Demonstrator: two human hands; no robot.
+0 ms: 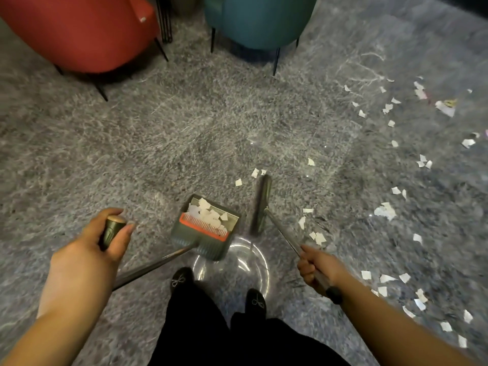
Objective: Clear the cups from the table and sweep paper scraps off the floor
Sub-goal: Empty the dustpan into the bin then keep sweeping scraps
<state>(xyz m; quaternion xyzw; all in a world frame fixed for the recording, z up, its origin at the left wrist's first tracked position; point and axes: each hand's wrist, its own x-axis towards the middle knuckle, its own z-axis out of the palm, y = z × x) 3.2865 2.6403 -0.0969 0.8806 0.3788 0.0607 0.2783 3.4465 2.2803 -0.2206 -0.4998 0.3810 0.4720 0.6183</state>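
Note:
My left hand is shut on the top grip of the dustpan handle. The green dustpan with its orange comb sits on the grey floor just ahead of my feet, holding several white paper scraps. My right hand grips the thin metal broom handle. The broom head stands on the floor right of the dustpan. More paper scraps lie just beyond the broom, and many more are scattered to the right. No cups are in view.
A red chair stands at the upper left and a teal chair at the top centre, both on thin black legs. My feet in black shoes are at the bottom centre. A bright circular glare lies on the floor between them.

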